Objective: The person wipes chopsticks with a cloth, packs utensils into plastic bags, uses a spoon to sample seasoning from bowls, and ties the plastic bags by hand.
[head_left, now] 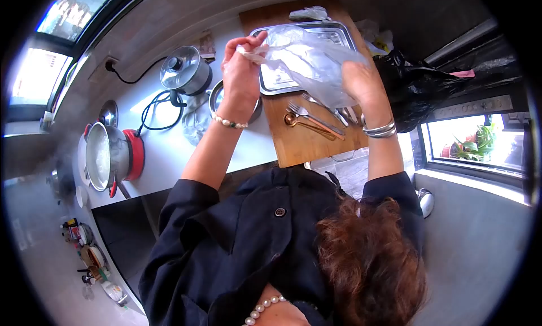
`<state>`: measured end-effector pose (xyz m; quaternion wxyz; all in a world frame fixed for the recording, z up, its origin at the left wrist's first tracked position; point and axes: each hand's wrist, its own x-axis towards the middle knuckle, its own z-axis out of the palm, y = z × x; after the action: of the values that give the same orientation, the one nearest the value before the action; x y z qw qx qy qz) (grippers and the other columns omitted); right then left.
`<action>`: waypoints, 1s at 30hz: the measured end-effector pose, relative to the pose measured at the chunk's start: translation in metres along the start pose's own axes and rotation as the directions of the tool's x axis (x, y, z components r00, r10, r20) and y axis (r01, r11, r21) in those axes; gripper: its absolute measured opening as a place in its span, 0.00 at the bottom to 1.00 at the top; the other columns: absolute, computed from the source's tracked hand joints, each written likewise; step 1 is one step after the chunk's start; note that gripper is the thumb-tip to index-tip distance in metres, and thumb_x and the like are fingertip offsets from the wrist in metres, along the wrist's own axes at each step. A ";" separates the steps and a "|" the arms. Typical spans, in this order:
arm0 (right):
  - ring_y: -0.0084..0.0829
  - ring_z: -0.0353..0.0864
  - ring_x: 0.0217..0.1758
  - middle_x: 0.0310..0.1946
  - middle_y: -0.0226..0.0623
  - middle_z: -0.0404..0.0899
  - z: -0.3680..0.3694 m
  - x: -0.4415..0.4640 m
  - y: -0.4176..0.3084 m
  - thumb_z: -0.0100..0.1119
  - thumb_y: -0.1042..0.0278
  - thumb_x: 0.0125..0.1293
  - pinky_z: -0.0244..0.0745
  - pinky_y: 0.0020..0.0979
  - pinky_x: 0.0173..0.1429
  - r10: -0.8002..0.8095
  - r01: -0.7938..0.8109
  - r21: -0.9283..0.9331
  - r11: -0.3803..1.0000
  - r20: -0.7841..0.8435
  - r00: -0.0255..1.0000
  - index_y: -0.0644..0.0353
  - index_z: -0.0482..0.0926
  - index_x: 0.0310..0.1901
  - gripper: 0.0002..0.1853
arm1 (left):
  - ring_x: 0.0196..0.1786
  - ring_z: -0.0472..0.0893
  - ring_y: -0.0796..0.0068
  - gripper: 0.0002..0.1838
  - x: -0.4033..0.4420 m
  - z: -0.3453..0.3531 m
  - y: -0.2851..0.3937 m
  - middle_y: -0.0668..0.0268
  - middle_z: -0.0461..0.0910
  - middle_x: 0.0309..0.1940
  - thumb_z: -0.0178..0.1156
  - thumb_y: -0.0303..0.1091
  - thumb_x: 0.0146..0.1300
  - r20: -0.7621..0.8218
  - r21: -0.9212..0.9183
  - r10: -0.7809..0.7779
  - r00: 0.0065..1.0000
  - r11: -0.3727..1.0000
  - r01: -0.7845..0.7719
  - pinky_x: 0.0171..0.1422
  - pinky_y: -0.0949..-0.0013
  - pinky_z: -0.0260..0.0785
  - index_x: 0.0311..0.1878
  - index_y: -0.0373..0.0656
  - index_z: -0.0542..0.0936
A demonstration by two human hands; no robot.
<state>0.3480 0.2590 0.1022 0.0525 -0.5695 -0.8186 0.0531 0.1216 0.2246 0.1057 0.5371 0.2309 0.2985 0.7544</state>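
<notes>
A thin, clear plastic bag is stretched between my two hands, above a metal tray on the wooden board. My left hand pinches the bag's twisted edge between its fingers. At the bag's other side, my right hand is closed, its fingertips partly hidden by the plastic. Just below the tray lie forks and a gold-coloured spoon on the board. A metal bowl stands partly behind my left wrist.
A steaming pot with red handles stands at the left of the white counter. Nearer the wall is a glass-lidded pot with a black cord. Black plastic bags lie right of the board. Another small bag rests behind the tray.
</notes>
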 end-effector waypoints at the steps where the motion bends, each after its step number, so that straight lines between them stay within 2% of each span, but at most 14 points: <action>1: 0.47 0.80 0.39 0.36 0.50 0.78 -0.013 0.002 -0.004 0.45 0.72 0.56 0.74 0.42 0.43 -0.027 0.028 -0.038 0.999 0.014 1.000 0.65 0.81 0.31 0.13 | 0.57 0.73 0.56 0.03 -0.001 0.000 -0.004 0.63 0.76 0.37 0.50 0.26 0.64 0.008 0.073 0.028 1.000 0.997 -0.029 0.62 0.58 0.66 0.37 0.44 0.73; 3: 0.46 0.79 0.41 0.36 0.50 0.78 -0.017 0.006 -0.019 0.44 0.74 0.57 0.74 0.41 0.43 -0.106 0.109 -0.052 0.993 0.054 0.993 0.62 0.79 0.36 0.12 | 0.56 0.74 0.58 0.02 -0.002 -0.003 -0.016 0.63 0.77 0.36 0.50 0.26 0.64 0.034 0.223 0.085 0.996 0.971 -0.090 0.62 0.61 0.66 0.36 0.43 0.72; 6: 0.47 0.77 0.44 0.38 0.51 0.77 0.019 0.023 -0.026 0.44 0.79 0.57 0.72 0.42 0.45 -0.247 0.249 0.002 0.968 0.140 0.959 0.58 0.75 0.42 0.13 | 0.55 0.74 0.60 0.02 0.003 -0.021 -0.027 0.64 0.77 0.35 0.52 0.26 0.64 -0.024 0.219 0.041 0.999 0.975 -0.035 0.60 0.64 0.67 0.34 0.42 0.72; 9: 0.46 0.79 0.42 0.36 0.50 0.78 0.057 0.039 -0.028 0.42 0.74 0.58 0.73 0.42 0.43 -0.215 0.211 0.113 0.971 0.023 0.976 0.63 0.76 0.37 0.11 | 0.54 0.76 0.61 0.03 0.004 -0.029 -0.024 0.66 0.76 0.36 0.51 0.25 0.64 -0.106 0.251 0.009 0.994 0.968 0.017 0.56 0.63 0.70 0.34 0.43 0.72; 10: 0.46 0.78 0.42 0.35 0.49 0.79 0.068 0.044 -0.026 0.43 0.75 0.58 0.72 0.42 0.45 -0.223 0.213 0.140 0.967 0.053 0.973 0.63 0.74 0.39 0.11 | 0.53 0.76 0.61 0.03 0.004 -0.031 -0.019 0.66 0.75 0.36 0.50 0.25 0.64 -0.119 0.266 0.010 0.993 0.964 0.022 0.54 0.63 0.70 0.34 0.43 0.72; 13: 0.46 0.78 0.44 0.38 0.49 0.78 0.076 0.055 -0.023 0.42 0.75 0.58 0.71 0.43 0.47 -0.195 0.101 0.628 0.772 0.083 0.977 0.61 0.74 0.40 0.11 | 0.45 0.79 0.65 0.06 -0.003 -0.024 -0.003 0.65 0.76 0.32 0.46 0.22 0.61 -0.143 0.367 0.058 0.988 0.930 -0.002 0.47 0.68 0.71 0.32 0.41 0.72; 14: 0.45 0.77 0.46 0.40 0.49 0.78 0.074 0.055 -0.019 0.44 0.74 0.58 0.70 0.42 0.50 -0.110 -0.005 0.596 0.803 0.156 0.982 0.60 0.75 0.39 0.10 | 0.42 0.80 0.67 0.07 -0.006 -0.024 0.001 0.64 0.77 0.30 0.44 0.21 0.60 -0.114 0.390 0.096 0.989 0.920 -0.044 0.46 0.70 0.71 0.31 0.40 0.73; 17: 0.45 0.75 0.49 0.42 0.49 0.77 0.055 0.058 -0.031 0.48 0.72 0.56 0.70 0.40 0.51 -0.115 0.093 0.130 0.987 0.172 0.978 0.60 0.75 0.40 0.10 | 0.36 0.81 0.71 0.10 -0.005 -0.021 0.006 0.64 0.77 0.26 0.42 0.18 0.57 -0.107 0.447 0.109 0.988 0.893 -0.050 0.42 0.72 0.70 0.30 0.38 0.74; 21: 0.45 0.76 0.48 0.42 0.48 0.78 0.084 0.079 -0.029 0.52 0.71 0.56 0.70 0.39 0.51 -0.254 0.245 0.176 0.953 0.026 0.967 0.60 0.75 0.43 0.12 | 0.36 0.81 0.70 0.10 0.004 -0.025 0.007 0.63 0.78 0.26 0.41 0.19 0.56 -0.157 0.459 0.051 0.986 0.888 0.028 0.40 0.72 0.71 0.32 0.37 0.75; 23: 0.47 0.76 0.48 0.42 0.48 0.78 0.087 0.079 -0.020 0.53 0.72 0.58 0.69 0.39 0.52 -0.389 0.392 0.228 0.892 -0.057 0.919 0.59 0.75 0.48 0.15 | 0.37 0.81 0.69 0.12 0.012 -0.022 0.014 0.62 0.79 0.28 0.40 0.18 0.56 -0.024 0.531 0.130 0.991 0.842 -0.097 0.44 0.70 0.72 0.33 0.36 0.75; 25: 0.40 0.79 0.44 0.39 0.44 0.80 0.058 0.063 -0.018 0.55 0.72 0.59 0.72 0.32 0.50 -0.371 0.399 0.418 0.816 -0.150 0.916 0.61 0.76 0.46 0.13 | 0.39 0.81 0.67 0.13 0.019 -0.020 0.020 0.60 0.80 0.30 0.40 0.18 0.56 0.003 0.556 0.141 0.990 0.823 -0.119 0.49 0.68 0.73 0.33 0.35 0.76; 27: 0.29 0.80 0.38 0.35 0.39 0.80 0.014 0.028 -0.010 0.56 0.71 0.60 0.73 0.25 0.44 -0.287 0.361 0.697 0.620 -0.226 0.931 0.62 0.78 0.43 0.10 | 0.39 0.82 0.68 0.14 0.028 -0.021 0.025 0.59 0.81 0.30 0.40 0.18 0.57 0.037 0.600 0.186 0.982 0.782 -0.170 0.51 0.68 0.73 0.34 0.35 0.77; 29: 0.36 0.81 0.36 0.33 0.43 0.81 -0.010 -0.012 0.007 0.57 0.68 0.58 0.73 0.29 0.40 0.061 0.007 0.874 0.487 -0.042 0.997 0.61 0.80 0.40 0.10 | 0.45 0.79 0.69 0.13 0.029 -0.022 0.031 0.60 0.81 0.35 0.42 0.23 0.60 0.052 0.678 0.157 0.986 0.720 -0.150 0.55 0.69 0.70 0.37 0.36 0.78; 30: 0.35 0.81 0.34 0.33 0.43 0.81 -0.002 -0.023 0.027 0.57 0.69 0.57 0.73 0.29 0.39 0.103 -0.023 0.764 0.645 -0.056 0.993 0.61 0.80 0.39 0.09 | 0.45 0.79 0.70 0.13 0.030 -0.022 0.032 0.60 0.81 0.35 0.42 0.23 0.61 0.046 0.695 0.137 0.990 0.707 -0.130 0.56 0.69 0.69 0.38 0.37 0.78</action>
<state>0.3815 0.2469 0.0994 0.3235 -0.5248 -0.6968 0.3667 0.0759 0.2406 0.1133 0.3536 0.4333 0.5450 0.6246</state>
